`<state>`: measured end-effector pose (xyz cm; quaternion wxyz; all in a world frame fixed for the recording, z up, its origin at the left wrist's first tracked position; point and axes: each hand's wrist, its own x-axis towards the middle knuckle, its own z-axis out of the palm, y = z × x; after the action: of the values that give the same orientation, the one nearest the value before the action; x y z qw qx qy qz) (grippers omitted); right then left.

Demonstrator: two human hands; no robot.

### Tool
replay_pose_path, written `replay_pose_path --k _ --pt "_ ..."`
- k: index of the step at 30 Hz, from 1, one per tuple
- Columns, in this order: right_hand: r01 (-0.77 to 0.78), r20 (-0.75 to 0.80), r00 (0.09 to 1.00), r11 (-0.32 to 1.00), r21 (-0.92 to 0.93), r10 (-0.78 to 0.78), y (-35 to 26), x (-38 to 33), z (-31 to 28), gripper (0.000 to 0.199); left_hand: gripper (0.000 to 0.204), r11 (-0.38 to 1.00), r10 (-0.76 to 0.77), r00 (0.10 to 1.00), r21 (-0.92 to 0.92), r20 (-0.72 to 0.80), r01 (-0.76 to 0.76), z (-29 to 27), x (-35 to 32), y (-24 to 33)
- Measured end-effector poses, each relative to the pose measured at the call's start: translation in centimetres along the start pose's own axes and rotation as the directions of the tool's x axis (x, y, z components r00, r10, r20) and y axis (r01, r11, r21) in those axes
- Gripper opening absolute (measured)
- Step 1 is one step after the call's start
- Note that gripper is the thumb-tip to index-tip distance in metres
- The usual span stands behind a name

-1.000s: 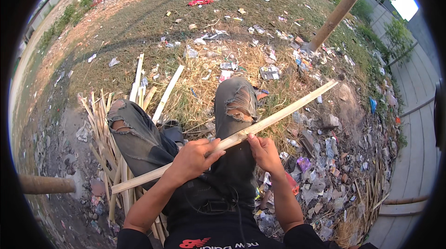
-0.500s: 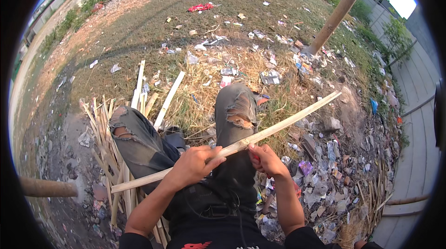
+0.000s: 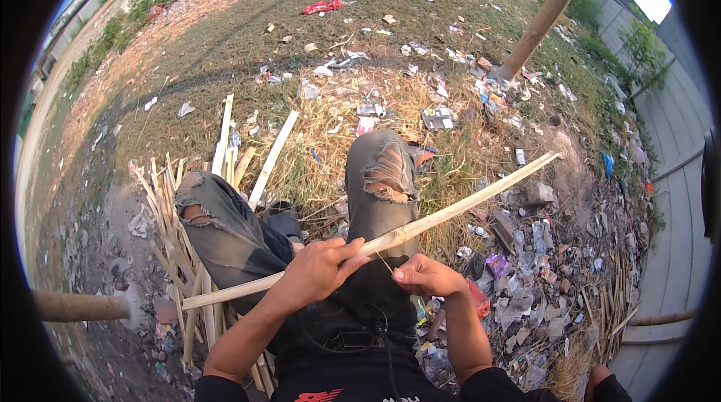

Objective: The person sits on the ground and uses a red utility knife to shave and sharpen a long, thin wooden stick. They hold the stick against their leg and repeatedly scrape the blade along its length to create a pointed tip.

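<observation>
A long pale split bamboo strip (image 3: 481, 195) lies slantwise across my thighs, its far end up to the right. My left hand (image 3: 319, 271) is closed around it, left of its middle. Just below and right of the middle, my right hand (image 3: 429, 277) pinches a thin sliver (image 3: 385, 261) that runs up to the strip's lower edge. Near the middle, the strip's surface looks rough, with a node-like mark. Whether the right palm holds anything else is hidden.
More bamboo strips (image 3: 169, 240) are heaped by my left leg; two pale ones (image 3: 273, 158) stick out ahead. Litter (image 3: 526, 289) covers the ground at right. A bamboo post (image 3: 552, 15) stands far right, near a panel wall (image 3: 668, 199). Another person's limb (image 3: 598, 376) shows lower right.
My right hand has moved off the strip, down and slightly right, and a thin sliver now shows at its fingertips. The red thing seen in that hand earlier is out of sight.
</observation>
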<state>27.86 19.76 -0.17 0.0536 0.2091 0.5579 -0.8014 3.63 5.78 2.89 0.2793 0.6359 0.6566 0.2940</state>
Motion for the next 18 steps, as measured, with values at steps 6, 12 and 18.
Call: replay_pose_path --k 6,12,18 --pt "0.077 0.086 0.993 0.995 0.063 -0.082 -0.1 -2.5 0.3 0.054 0.043 0.994 0.073 0.996 -0.090 0.053 -0.068 -0.1 0.4 -1.2" --pt "0.204 0.136 0.964 0.963 0.178 -0.230 1.0 -3.3 -0.7 0.059 0.055 0.773 -0.133 0.926 -0.547 0.354 0.320 -0.7 0.8 -1.8" --pt "0.578 0.074 0.766 0.734 0.357 -0.639 1.4 -7.1 -2.7 0.070 0.058 0.847 -0.264 0.964 -0.472 0.025 0.244 -4.6 -0.9 -4.0"
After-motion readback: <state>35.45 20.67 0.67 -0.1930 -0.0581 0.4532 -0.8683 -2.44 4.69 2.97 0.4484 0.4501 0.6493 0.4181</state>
